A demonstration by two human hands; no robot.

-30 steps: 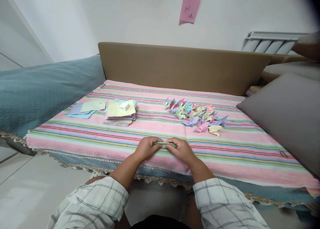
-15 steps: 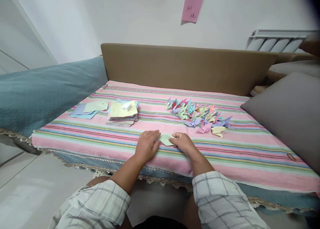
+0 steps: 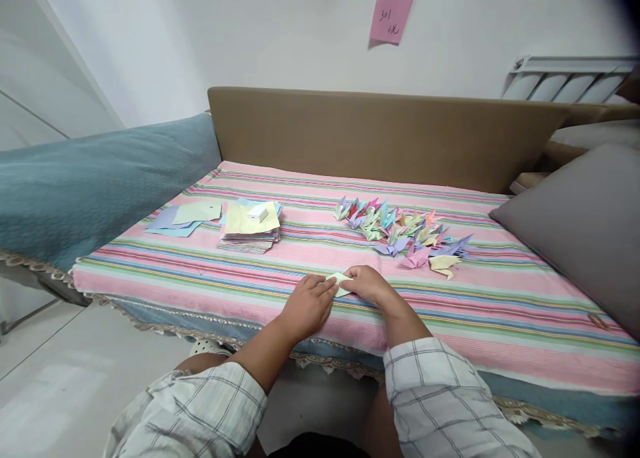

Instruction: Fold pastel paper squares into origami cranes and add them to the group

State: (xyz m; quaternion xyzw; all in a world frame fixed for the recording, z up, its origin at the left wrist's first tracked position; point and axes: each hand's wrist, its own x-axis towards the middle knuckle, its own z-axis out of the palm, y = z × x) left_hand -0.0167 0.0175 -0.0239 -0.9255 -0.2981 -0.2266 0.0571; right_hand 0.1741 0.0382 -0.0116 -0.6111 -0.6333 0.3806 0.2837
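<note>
A small folded piece of pale green paper [image 3: 341, 285] lies on the striped cloth in front of me. My right hand [image 3: 369, 286] pinches its right side between thumb and fingers. Stretched out flat, the fingers of my left hand [image 3: 311, 303] press on the paper's left part and cover it. Beyond my right hand is a cluster of folded paper cranes [image 3: 395, 228] in many colours, with a pale yellow crane [image 3: 444, 265] nearest to me.
A stack of coloured paper sheets [image 3: 250, 235] stands at the left, with a small white block [image 3: 257, 213] on top. Beside it lie loose sheets [image 3: 183, 217]. A grey cushion [image 3: 585, 225] rests at the right, and a brown backrest [image 3: 380, 138] runs along the back.
My left hand has slid right, over the left part of the green paper, and its fingers now come close to my right fingers. Less of the paper shows. The view has shifted slightly.
</note>
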